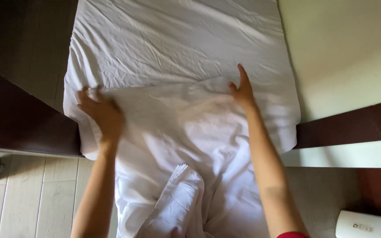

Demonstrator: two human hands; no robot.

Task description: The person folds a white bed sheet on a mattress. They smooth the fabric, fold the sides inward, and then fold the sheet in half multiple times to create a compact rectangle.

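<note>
While both palms press flat, fingers spread, the sheet [177, 128] lies under them on the bed [177, 39]. Left hand [100, 112] rests at its left edge, right hand [242, 91] near its upper fold; the rest hangs toward the floor [27, 194].

The crumpled white cotton sheet [177, 145] runs off the bottom edge; the white plastic cylinder container [367, 224] is cut by the right corner, its small grey mark too tiny to tell

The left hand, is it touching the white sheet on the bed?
Touching. The head view shows the left hand pressed flat on the folded edge of the white sheet, fingers spread on the cloth with no gap visible.
</note>
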